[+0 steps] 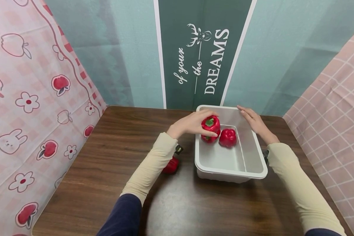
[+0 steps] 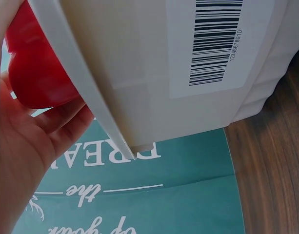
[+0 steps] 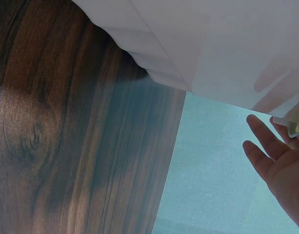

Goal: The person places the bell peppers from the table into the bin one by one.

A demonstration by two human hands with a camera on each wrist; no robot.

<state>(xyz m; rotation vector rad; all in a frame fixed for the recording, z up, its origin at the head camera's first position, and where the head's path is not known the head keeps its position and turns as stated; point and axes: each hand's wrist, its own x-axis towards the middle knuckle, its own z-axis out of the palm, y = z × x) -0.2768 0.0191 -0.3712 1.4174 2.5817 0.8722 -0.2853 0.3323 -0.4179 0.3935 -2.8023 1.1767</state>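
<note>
My left hand [image 1: 191,124] grips a red bell pepper [image 1: 214,122], its green stem facing up, inside the left part of a light grey plastic bin [image 1: 199,157]. Just under it shows more red with a bit of green, apparently a second pepper, largely covered. Another red bell pepper [image 1: 228,138] lies on the bin floor to the right. Seen from the left wrist, the held pepper [image 2: 42,73] sits against the palm beside the bin's rim. My right hand [image 1: 255,123] rests at the bin's right rim, fingers extended; the right wrist view shows its fingers [image 3: 266,139] by the outer wall.
On the brown wooden table [image 1: 106,164], one more red bell pepper [image 1: 171,165] lies left of the bin, partly hidden by the left sleeve. A barcode label [image 2: 215,44] is on the bin's outer side. Fabric curtains [image 1: 129,65] stand behind and at both sides.
</note>
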